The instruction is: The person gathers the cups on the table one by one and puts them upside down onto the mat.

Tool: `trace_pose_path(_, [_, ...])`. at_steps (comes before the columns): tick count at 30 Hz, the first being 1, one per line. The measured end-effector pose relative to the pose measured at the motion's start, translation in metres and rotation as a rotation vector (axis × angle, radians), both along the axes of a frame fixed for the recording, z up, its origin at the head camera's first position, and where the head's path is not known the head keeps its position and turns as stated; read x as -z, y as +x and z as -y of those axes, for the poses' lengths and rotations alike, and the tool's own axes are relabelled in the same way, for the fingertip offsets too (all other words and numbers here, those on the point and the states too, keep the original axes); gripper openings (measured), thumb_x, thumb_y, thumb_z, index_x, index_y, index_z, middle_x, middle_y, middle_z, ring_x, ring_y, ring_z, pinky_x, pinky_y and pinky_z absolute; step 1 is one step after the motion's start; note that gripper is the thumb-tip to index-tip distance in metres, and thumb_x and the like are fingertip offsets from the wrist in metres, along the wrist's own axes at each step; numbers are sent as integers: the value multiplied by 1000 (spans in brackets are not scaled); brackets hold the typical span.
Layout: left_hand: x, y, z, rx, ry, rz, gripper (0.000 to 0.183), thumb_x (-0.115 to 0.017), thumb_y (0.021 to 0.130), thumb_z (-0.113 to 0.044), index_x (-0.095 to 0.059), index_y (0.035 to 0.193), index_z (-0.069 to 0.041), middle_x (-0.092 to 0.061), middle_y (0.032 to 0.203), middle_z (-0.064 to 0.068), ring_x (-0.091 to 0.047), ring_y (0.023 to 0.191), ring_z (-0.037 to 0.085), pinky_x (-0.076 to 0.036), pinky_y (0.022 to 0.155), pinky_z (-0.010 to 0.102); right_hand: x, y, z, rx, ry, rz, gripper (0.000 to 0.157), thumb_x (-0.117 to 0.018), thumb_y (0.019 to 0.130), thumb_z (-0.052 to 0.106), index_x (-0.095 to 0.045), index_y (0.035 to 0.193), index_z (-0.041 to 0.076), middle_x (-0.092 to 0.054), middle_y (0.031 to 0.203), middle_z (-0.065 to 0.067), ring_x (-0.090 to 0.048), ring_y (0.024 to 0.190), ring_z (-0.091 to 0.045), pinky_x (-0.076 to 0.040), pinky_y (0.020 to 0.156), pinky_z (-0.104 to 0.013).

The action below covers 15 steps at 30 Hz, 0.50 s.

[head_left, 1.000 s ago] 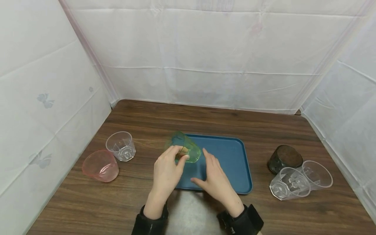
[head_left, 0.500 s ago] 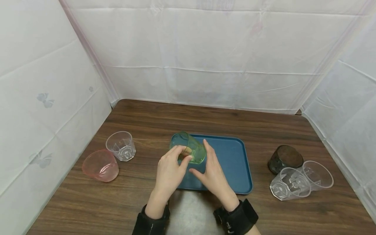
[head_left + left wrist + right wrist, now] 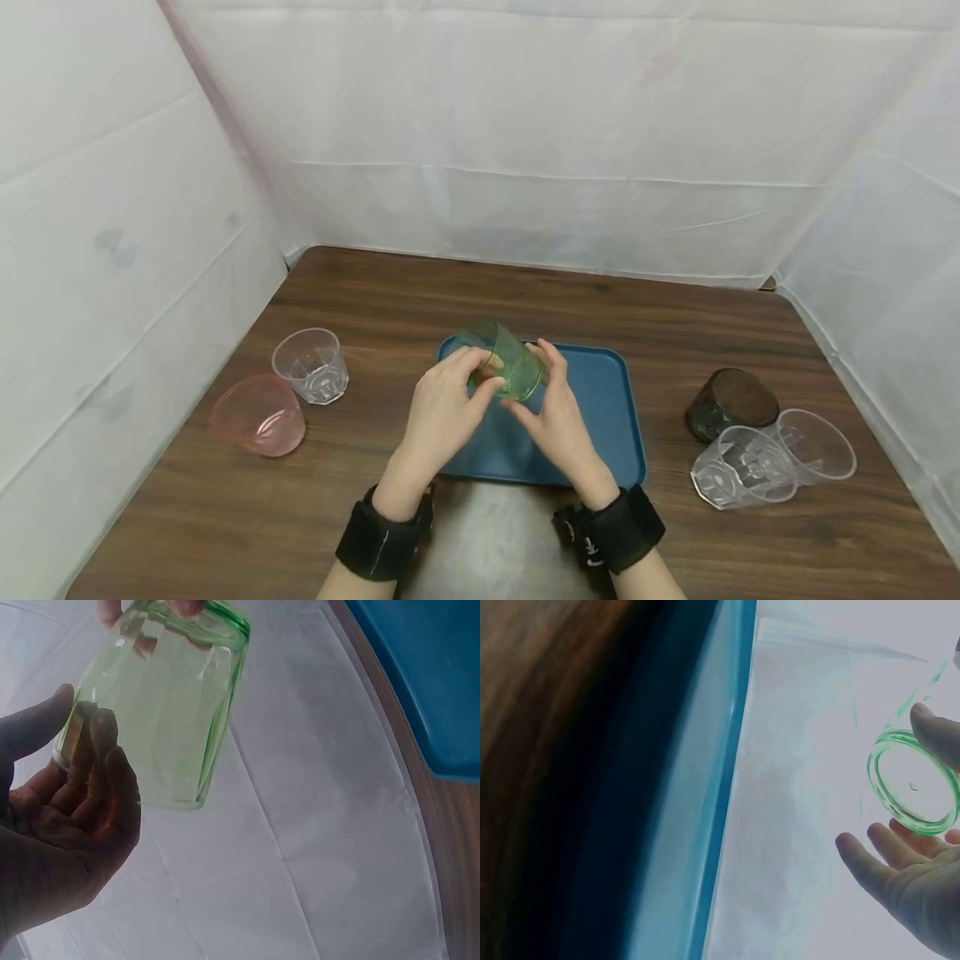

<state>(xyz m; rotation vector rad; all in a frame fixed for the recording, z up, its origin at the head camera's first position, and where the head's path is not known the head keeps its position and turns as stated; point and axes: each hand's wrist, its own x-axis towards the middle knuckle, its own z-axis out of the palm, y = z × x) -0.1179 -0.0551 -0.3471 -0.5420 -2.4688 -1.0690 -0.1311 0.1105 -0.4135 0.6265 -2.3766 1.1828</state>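
Observation:
A clear green tumbler [image 3: 519,367] is held tilted above the blue tray [image 3: 585,450], its mouth toward the upper left and its base toward the right. My left hand [image 3: 450,400] grips it from the near side, thumb and fingers around the wall near the mouth. From the right, my right hand [image 3: 561,417] holds the base end between thumb and fingers. The right wrist view shows the round base [image 3: 913,787] between that thumb and the fingers below. In the left wrist view, other fingertips [image 3: 185,606] touch the tumbler's thick base end.
Left of the tray stand a clear tumbler [image 3: 312,367] and a pink tumbler [image 3: 262,417], side by side. On the right, a dark smoky tumbler [image 3: 731,404] stands beside two clear tumblers [image 3: 742,471]. White sheeting [image 3: 525,125] hangs behind and at both sides of the wooden table [image 3: 352,287].
The green tumbler has moved right and up in the view with my left hand. My right hand, earlier apart from it, has come to its base end and holds it.

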Motion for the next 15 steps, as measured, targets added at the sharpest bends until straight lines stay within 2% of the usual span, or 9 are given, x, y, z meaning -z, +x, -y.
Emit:
trace_pose_path(5, [-5, -12, 0, 8, -45, -15, 17, -70, 78, -22, -64, 91, -14, -61, 83, -4, -56, 73, 9, -47, 60, 28, -3, -5, -7, 14, -54, 25, 89, -72, 76, 14, -13, 142, 11, -39, 135, -16, -42, 122, -28, -46, 86, -47])
trace_pose_path(10, [-7, -16, 3, -7, -79, 14, 18, -70, 78, -25, -63, 90, -13, -60, 81, -3, -53, 66, 11, -44, 56, 27, -3, -7, -10, 2, -125, 85, 90, -71, 77, 14, -9, 143, 15, -38, 135, -13, -44, 120, -30, -47, 85, -46])
trace_pose_path(15, [-8, -19, 5, -34, -106, 27, 18, -68, 79, -29, -63, 90, -15, -59, 80, -5, -49, 61, 8, -42, 54, 27, -3, -8, -11, 18, -141, 95, 86, -71, 77, 17, -17, 144, 21, -38, 137, -12, -43, 121, -31, -46, 87, -42])
